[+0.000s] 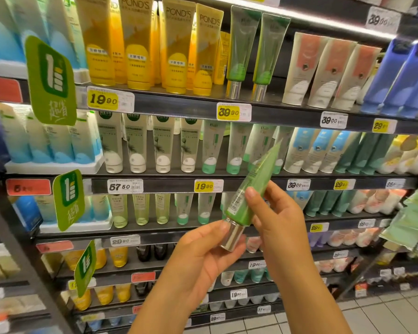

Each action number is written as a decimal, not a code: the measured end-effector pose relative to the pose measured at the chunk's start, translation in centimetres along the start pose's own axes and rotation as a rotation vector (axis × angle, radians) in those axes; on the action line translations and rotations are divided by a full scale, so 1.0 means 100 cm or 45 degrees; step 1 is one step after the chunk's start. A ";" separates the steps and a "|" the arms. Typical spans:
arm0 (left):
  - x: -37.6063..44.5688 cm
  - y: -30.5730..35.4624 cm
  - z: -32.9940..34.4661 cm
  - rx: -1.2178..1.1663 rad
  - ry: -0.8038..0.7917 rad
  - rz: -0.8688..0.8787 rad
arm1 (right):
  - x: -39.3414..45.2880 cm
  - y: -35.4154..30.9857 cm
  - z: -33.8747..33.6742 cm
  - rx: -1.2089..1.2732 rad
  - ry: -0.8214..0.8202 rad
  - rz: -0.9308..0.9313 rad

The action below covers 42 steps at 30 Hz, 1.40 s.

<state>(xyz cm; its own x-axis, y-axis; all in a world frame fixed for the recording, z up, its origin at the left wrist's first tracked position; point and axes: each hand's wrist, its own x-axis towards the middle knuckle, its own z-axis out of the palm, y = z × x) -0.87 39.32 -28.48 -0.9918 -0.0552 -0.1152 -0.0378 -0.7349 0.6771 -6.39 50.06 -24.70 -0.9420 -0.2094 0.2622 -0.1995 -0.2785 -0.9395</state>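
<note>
I hold a green tube [253,183] with a silver cap in front of the shop shelves, tilted with its cap down and to the left. A barcode label shows on its side. My left hand [203,256] grips the silver cap between thumb and fingers. My right hand [279,220] holds the tube's body, thumb on the front near the barcode. Two matching green tubes [249,51] with silver caps stand on the upper shelf.
Shelves full of standing tubes fill the view: yellow tubes [179,47] at the top, white and green tubes [159,143] in the middle row. Green promotional tags [51,80] stick out on the left. Price labels [233,112] line the shelf edges. Tiled floor [384,317] lies at the lower right.
</note>
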 end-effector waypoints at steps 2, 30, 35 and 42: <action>-0.004 0.002 0.003 -0.019 -0.037 -0.038 | -0.001 0.000 -0.002 0.066 0.006 0.025; -0.015 0.002 0.013 -0.007 -0.155 -0.116 | -0.004 -0.007 -0.005 0.518 0.037 0.182; -0.016 0.000 0.013 0.141 -0.052 -0.048 | -0.003 -0.007 -0.006 0.400 -0.026 0.185; -0.014 -0.002 0.011 0.115 -0.008 -0.113 | -0.003 -0.003 -0.009 0.267 -0.028 0.192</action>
<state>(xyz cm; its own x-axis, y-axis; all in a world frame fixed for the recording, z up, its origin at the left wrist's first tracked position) 0.42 40.30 -27.63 -0.9848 0.0118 -0.1731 -0.1359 -0.6726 0.7274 -6.26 51.02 -24.71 -0.9505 -0.2825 0.1296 0.0048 -0.4303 -0.9027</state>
